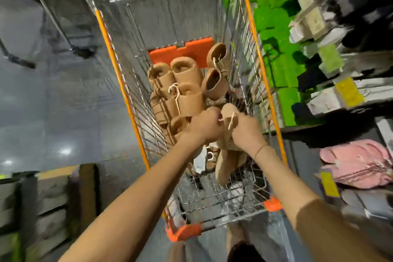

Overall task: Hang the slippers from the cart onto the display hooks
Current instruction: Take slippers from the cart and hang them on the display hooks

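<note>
Held pair: a pair of tan suede-like slippers on a pale plastic hanger is held up over the near half of the cart, at about 5 o'clock from the main heap; its soles hang down toward the cart floor.
Left hand: fingers curled, gripping the left side of the held pair by the hanger; the exact pinch is blurred.
Right hand: fingers curled round the right side of the same pair, a pale hanger stem sticking up just beside the knuckles; a thin bracelet sits on the wrist.
Hands together: close, almost touching, both on the one pair.
Slipper heap: more tan slippers on pale hook hangers lie piled in the far half of the cart, at 11 o'clock from the hands; two more lean on the right wall at 12 o'clock.
Tag: a white paper label lies under the left wrist.
Cart: a silver wire shopping cart with orange trim holds it all; an orange plastic flap stands beyond the heap.
Shelves: at 3 o'clock, display shelves with green blocks, grey and black footwear, and pink slippers lower down.
Floor: a glossy grey floor spreads at 9 o'clock.
</note>
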